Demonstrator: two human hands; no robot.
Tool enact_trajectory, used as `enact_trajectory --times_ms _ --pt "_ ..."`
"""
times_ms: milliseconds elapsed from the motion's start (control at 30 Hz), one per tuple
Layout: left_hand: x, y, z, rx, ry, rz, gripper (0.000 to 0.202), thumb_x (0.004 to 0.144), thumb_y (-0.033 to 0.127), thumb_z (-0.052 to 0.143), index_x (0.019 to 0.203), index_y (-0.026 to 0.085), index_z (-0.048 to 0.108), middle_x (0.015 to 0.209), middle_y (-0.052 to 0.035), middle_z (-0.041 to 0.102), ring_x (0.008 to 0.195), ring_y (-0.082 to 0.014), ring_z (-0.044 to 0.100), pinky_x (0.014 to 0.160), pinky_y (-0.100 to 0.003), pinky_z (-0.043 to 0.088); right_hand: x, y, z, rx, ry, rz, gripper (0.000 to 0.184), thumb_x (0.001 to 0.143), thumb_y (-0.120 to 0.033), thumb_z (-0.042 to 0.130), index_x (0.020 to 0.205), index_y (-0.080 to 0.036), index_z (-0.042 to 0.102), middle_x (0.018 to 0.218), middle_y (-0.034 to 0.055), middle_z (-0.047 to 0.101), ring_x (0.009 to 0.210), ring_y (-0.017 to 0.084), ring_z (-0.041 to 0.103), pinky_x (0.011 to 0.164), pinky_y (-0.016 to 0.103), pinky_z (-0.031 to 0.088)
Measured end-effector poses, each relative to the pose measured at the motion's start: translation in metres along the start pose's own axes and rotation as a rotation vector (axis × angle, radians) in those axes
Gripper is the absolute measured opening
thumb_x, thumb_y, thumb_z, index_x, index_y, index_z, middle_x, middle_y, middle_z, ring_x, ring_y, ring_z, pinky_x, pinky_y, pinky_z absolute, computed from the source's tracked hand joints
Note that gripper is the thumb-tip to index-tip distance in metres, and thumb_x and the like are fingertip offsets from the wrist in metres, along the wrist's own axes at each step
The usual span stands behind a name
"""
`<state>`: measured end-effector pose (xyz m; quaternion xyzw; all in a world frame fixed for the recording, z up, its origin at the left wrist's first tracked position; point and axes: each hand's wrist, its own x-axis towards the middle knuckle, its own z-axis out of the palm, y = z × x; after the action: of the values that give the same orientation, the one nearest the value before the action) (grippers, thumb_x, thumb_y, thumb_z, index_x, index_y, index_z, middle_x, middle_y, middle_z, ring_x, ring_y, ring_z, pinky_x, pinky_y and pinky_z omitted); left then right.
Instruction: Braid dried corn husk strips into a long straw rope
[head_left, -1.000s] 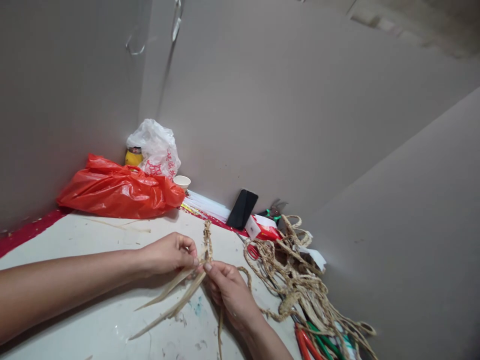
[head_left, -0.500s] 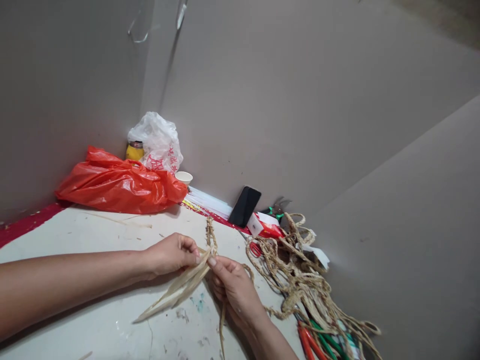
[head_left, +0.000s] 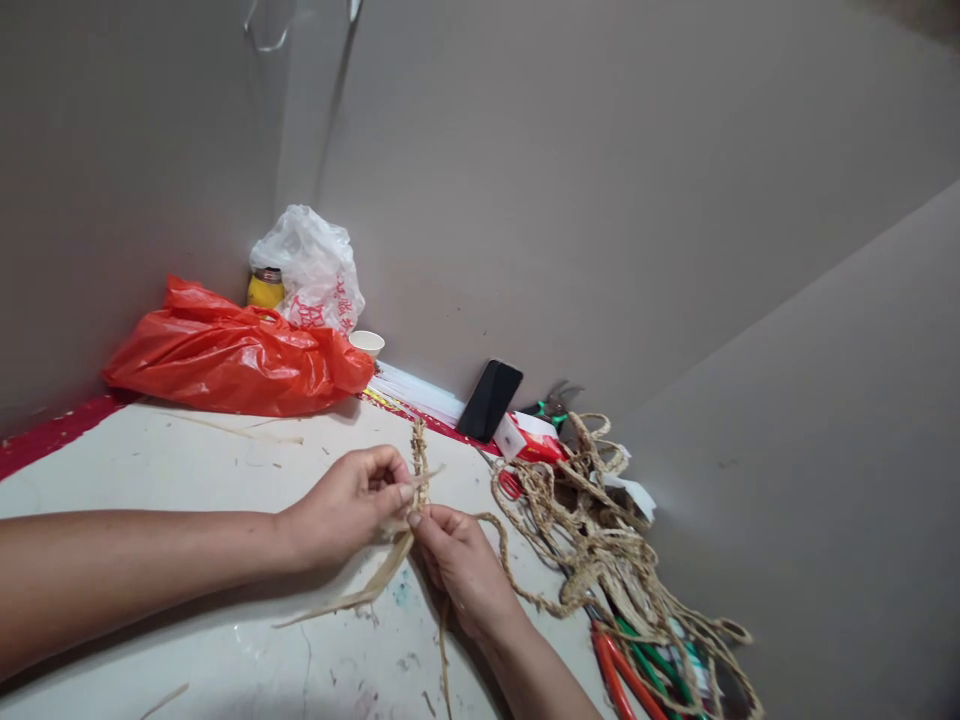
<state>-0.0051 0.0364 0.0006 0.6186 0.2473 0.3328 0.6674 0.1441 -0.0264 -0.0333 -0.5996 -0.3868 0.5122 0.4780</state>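
Note:
My left hand (head_left: 354, 502) and my right hand (head_left: 459, 565) meet over a white table (head_left: 187, 640), both pinched on a braided straw cord (head_left: 418, 462). The finished braid sticks up and away from my fingers. Loose pale straw strips (head_left: 360, 592) hang down from the pinch toward me, one running left across the table, another dropping below my right hand. From my right hand the braided cord runs right into a tangled heap of the same cord (head_left: 600, 540).
A red plastic bag (head_left: 225, 355), a white plastic bag (head_left: 311, 265), a yellow jar (head_left: 265, 289) and a paper cup (head_left: 367, 343) sit in the far corner. A black phone (head_left: 490, 399) leans on the cardboard wall. Red and green handled tools (head_left: 637, 680) lie under the cord heap.
My left hand has closed in tighter against the braid and my right hand. The loose strips have been drawn together and swung lower. The view has drifted slightly.

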Motion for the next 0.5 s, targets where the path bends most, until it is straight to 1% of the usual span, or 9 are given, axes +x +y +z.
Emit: enact_trajectory --times_ms 67,133,200,267,300,367,400,467,500 --pt "0.001 0.019 -0.001 -0.095 -0.006 -0.01 0.018 0.079 0.032 0.055 0.076 0.018 0.044 0.063 0.0041 0.052 0.05 -0.0066 0.046 0.051 -0.019 0.037 0.001 0.001 -0.001 -0.002 0.012 0.004 0.035 0.071 -0.045 0.067 0.059 -0.016 0.053 0.04 -0.0097 0.031 0.038 0.004 0.015 0.038 0.022 0.012" --pt "0.005 0.042 -0.011 -0.07 -0.007 0.027 0.019 0.079 0.033 0.056 0.078 0.019 0.043 0.063 0.0043 0.054 0.042 -0.0046 0.04 0.043 -0.017 0.031 0.002 0.002 -0.003 -0.013 0.03 0.0 0.034 0.071 -0.045 0.066 0.06 -0.016 0.054 0.04 -0.0097 0.032 0.037 0.004 0.015 0.038 0.022 0.011" --pt "0.013 0.064 -0.03 0.046 0.05 0.101 0.017 0.078 0.03 0.058 0.077 0.018 0.046 0.063 0.004 0.055 0.04 -0.0029 0.034 0.04 -0.016 0.024 0.002 0.003 -0.004 -0.038 0.052 -0.001 0.034 0.072 -0.045 0.066 0.06 -0.016 0.053 0.039 -0.0099 0.031 0.037 0.004 0.015 0.037 0.022 0.011" --pt "0.023 0.081 -0.059 0.203 0.113 0.169 0.013 0.076 0.025 0.059 0.074 0.017 0.048 0.062 0.0036 0.054 0.045 -0.0043 0.04 0.044 -0.016 0.027 0.002 0.003 -0.004 -0.063 0.063 -0.005 0.035 0.073 -0.045 0.065 0.059 -0.016 0.053 0.039 -0.0101 0.03 0.037 0.004 0.015 0.037 0.022 0.011" --pt "0.028 0.087 -0.076 0.334 0.134 0.185 0.011 0.074 0.021 0.06 0.071 0.016 0.05 0.061 0.0036 0.053 0.048 -0.0052 0.041 0.046 -0.017 0.028 0.002 0.003 -0.004 -0.066 0.063 -0.008 0.035 0.073 -0.046 0.065 0.059 -0.016 0.052 0.04 -0.01 0.031 0.037 0.004 0.016 0.037 0.022 0.01" --pt "0.037 0.09 -0.105 0.669 0.168 0.179 0.015 0.066 0.013 0.064 0.058 0.016 0.051 0.052 0.0041 0.047 0.05 -0.007 0.041 0.049 -0.018 0.027 0.002 0.003 -0.004 -0.05 0.058 -0.006 0.036 0.073 -0.046 0.065 0.059 -0.016 0.052 0.04 -0.01 0.031 0.037 0.004 0.016 0.037 0.022 0.01" --pt "0.04 0.088 -0.116 0.794 0.252 0.188 0.021 0.062 0.01 0.066 0.051 0.016 0.049 0.048 0.0047 0.04 0.051 -0.0078 0.039 0.049 -0.019 0.025 0.002 0.003 -0.004 -0.031 0.052 0.0 0.036 0.072 -0.046 0.066 0.059 -0.016 0.051 0.041 -0.0101 0.031 0.037 0.004 0.015 0.037 0.022 0.01" --pt "0.041 0.079 -0.123 0.993 0.46 0.201 0.036 0.054 0.008 0.07 0.039 0.018 0.039 0.042 0.0054 0.027 0.05 -0.0097 0.034 0.049 -0.022 0.02 0.001 0.002 -0.003 0.011 0.037 0.013 0.036 0.072 -0.045 0.066 0.059 -0.017 0.049 0.041 -0.0106 0.029 0.037 0.004 0.014 0.037 0.022 0.009" --pt "0.04 0.073 -0.118 1.022 0.476 0.209 0.036 0.054 0.01 0.071 0.039 0.018 0.039 0.043 0.0049 0.027 0.05 -0.0102 0.032 0.05 -0.023 0.019 0.001 0.002 -0.003 0.025 0.028 0.018 0.036 0.072 -0.045 0.066 0.059 -0.017 0.049 0.041 -0.0109 0.028 0.038 0.004 0.013 0.037 0.022 0.009"
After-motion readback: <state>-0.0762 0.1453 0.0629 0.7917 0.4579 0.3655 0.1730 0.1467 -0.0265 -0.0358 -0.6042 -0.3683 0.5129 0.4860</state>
